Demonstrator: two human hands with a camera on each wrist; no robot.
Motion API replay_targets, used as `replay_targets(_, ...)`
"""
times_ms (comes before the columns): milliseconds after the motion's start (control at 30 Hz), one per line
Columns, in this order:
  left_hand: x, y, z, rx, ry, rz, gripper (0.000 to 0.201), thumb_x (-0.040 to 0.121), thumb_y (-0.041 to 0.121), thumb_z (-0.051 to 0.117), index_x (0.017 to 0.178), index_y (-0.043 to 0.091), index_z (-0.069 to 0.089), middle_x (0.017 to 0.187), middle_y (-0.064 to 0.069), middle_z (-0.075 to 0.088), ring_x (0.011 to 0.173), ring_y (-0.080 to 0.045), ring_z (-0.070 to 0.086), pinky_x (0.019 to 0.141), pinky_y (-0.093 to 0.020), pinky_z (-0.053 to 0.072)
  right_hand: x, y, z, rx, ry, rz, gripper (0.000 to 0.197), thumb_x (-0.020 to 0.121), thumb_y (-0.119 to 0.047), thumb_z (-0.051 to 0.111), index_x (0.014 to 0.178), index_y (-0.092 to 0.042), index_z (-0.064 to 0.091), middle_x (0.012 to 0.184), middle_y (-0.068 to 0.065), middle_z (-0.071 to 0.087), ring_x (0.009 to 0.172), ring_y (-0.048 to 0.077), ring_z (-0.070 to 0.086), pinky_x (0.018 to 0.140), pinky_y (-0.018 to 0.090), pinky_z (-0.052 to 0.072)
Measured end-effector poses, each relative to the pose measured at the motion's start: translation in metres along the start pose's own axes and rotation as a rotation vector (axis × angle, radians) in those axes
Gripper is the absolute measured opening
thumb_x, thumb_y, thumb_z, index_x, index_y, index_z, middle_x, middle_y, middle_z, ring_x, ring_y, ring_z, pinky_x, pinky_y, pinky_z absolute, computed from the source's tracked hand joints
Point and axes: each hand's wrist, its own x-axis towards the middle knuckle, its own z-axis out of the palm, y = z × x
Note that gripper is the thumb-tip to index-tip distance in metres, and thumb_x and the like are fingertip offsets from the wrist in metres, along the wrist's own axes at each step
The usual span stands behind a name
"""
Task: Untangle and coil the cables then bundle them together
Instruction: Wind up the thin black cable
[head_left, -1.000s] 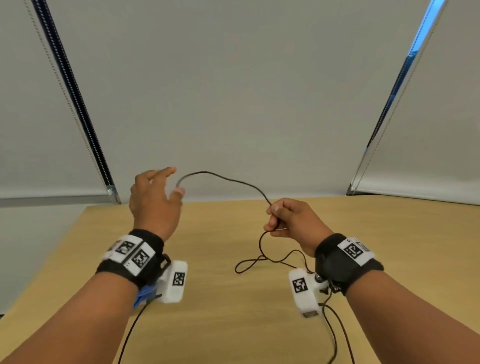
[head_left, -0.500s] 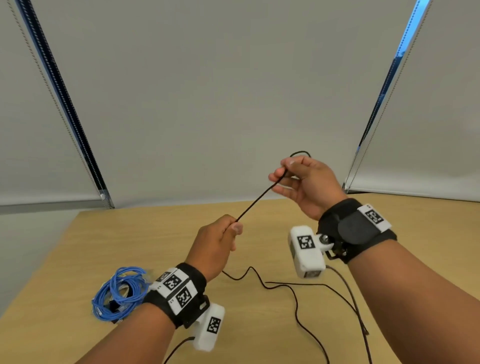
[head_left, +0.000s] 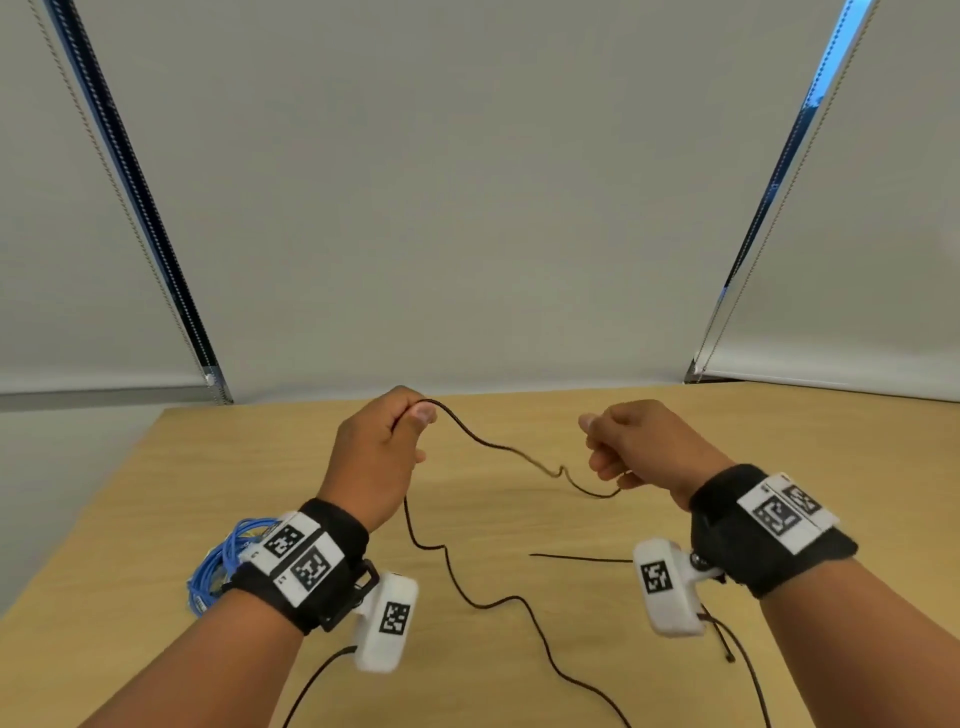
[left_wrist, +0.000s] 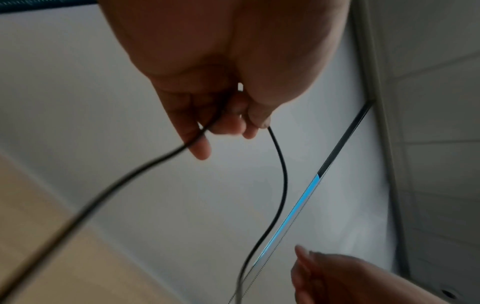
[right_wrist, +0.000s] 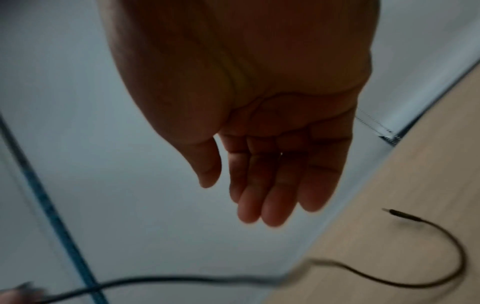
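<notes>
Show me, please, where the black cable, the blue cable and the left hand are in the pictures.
black cable (head_left: 498, 448): head view, on the slack span between the two hands.
blue cable (head_left: 210, 569): head view, on the coiled loops beside the left wrist.
left hand (head_left: 375, 457): head view, on the back of the hand.

Since half a second ago the right hand (head_left: 631, 447) has dropped from high at 12 o'clock and let go of the black cable (head_left: 498, 449), fingers now loose. The left hand (head_left: 379, 452) has risen, still pinching it; the cable's plug end (right_wrist: 394, 212) now hangs free at 3 o'clock.
</notes>
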Motion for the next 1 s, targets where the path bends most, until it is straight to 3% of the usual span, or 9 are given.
replay_targets(67, -0.004, 0.008, 0.009, 0.066, -0.049, 0.098, 0.021, 0.101, 0.024, 0.053, 0.088, 0.029, 0.068, 0.080, 0.010, 0.065, 0.069, -0.010, 0.064, 0.062, -0.029, 0.054, -0.012, -0.015, 0.014, 0.016, -0.021, -0.160, 0.027, 0.097, -0.044, 0.060, 0.099, -0.020, 0.070, 0.094, -0.003, 0.076, 0.072, 0.016, 0.073, 0.067, 0.033, 0.059)
replay_targets(167, -0.012, 0.019, 0.028, 0.209, -0.140, 0.268, 0.018, 0.101, 0.024, 0.055, 0.091, 0.019, 0.069, 0.084, 0.005, 0.064, 0.078, -0.014, 0.059, 0.073, -0.037, 0.050, -0.025, -0.039, 0.032, -0.074, -0.206, -0.307, 0.046, 0.086, -0.060, 0.061, 0.119, -0.030, 0.066, 0.106, -0.012, 0.070, 0.073, 0.011, 0.074, 0.066, 0.030, 0.061)
replay_targets(300, -0.012, 0.019, 0.028, 0.161, -0.176, 0.256, 0.021, 0.100, 0.030, 0.055, 0.086, 0.023, 0.068, 0.076, 0.010, 0.064, 0.072, -0.008, 0.057, 0.064, -0.027, 0.045, -0.027, -0.056, 0.031, -0.349, -0.224, -0.438, 0.020, 0.097, -0.042, 0.062, 0.086, -0.027, 0.070, 0.069, -0.008, 0.064, 0.056, 0.001, 0.053, 0.059, 0.024, 0.046)
replay_targets(433, -0.016, 0.002, 0.009, 0.022, -0.188, 0.102, 0.025, 0.102, 0.028, 0.052, 0.082, 0.032, 0.066, 0.070, 0.017, 0.063, 0.063, -0.002, 0.056, 0.060, -0.025, 0.044, -0.019, -0.072, -0.009, -0.439, -0.034, -0.533, 0.019, 0.101, -0.033, 0.057, 0.089, -0.026, 0.070, 0.086, -0.011, 0.068, 0.080, 0.002, 0.060, 0.068, 0.026, 0.042)
replay_targets(567, -0.029, -0.016, 0.000, -0.046, -0.217, 0.018, 0.026, 0.103, 0.032, 0.048, 0.085, 0.031, 0.066, 0.063, 0.000, 0.060, 0.058, -0.009, 0.058, 0.073, -0.046, 0.056, -0.004, -0.079, -0.058, -0.357, 0.158, -0.508, 0.020, 0.102, -0.034, 0.056, 0.093, -0.029, 0.072, 0.096, -0.017, 0.068, 0.093, -0.001, 0.059, 0.072, 0.019, 0.041)
replay_targets(667, -0.035, -0.018, 0.003, -0.131, -0.236, -0.034, 0.028, 0.103, 0.028, 0.048, 0.083, 0.029, 0.067, 0.061, 0.000, 0.061, 0.061, -0.015, 0.064, 0.081, -0.049, 0.055, 0.008, -0.072, -0.076, -0.236, 0.300, -0.465, 0.021, 0.102, -0.034, 0.056, 0.089, -0.031, 0.072, 0.088, -0.018, 0.064, 0.086, 0.001, 0.057, 0.067, 0.026, 0.043)
replay_targets(800, -0.042, -0.023, 0.003, -0.207, -0.212, -0.118, 0.037, 0.105, 0.014, 0.046, 0.079, 0.027, 0.069, 0.057, 0.005, 0.053, 0.057, -0.014, 0.054, 0.070, -0.042, 0.058, 0.020, -0.049, -0.086, -0.217, 0.377, -0.359, 0.019, 0.101, -0.033, 0.057, 0.089, -0.032, 0.071, 0.087, -0.009, 0.067, 0.085, 0.013, 0.062, 0.070, 0.030, 0.045)
replay_targets(900, -0.043, -0.024, 0.002, -0.174, -0.160, -0.128, 0.036, 0.104, 0.017, 0.048, 0.078, 0.029, 0.068, 0.056, 0.011, 0.050, 0.056, -0.006, 0.048, 0.060, -0.026, 0.056, 0.027, -0.026, -0.070, -0.455, 0.293, -0.230, 0.021, 0.100, -0.031, 0.059, 0.116, -0.024, 0.070, 0.111, 0.004, 0.070, 0.095, 0.019, 0.060, 0.080, 0.030, 0.042)
replay_targets(1000, -0.041, -0.021, 0.003, -0.070, -0.153, -0.094, 0.033, 0.102, 0.018, 0.051, 0.077, 0.030, 0.068, 0.068, 0.017, 0.063, 0.058, 0.000, 0.054, 0.054, -0.019, 0.051, 0.019, -0.026, -0.044, -0.520, 0.336, -0.278, 0.036, 0.099, -0.035, 0.061, 0.134, -0.025, 0.061, 0.123, 0.004, 0.062, 0.095, 0.014, 0.055, 0.085, 0.032, 0.043)
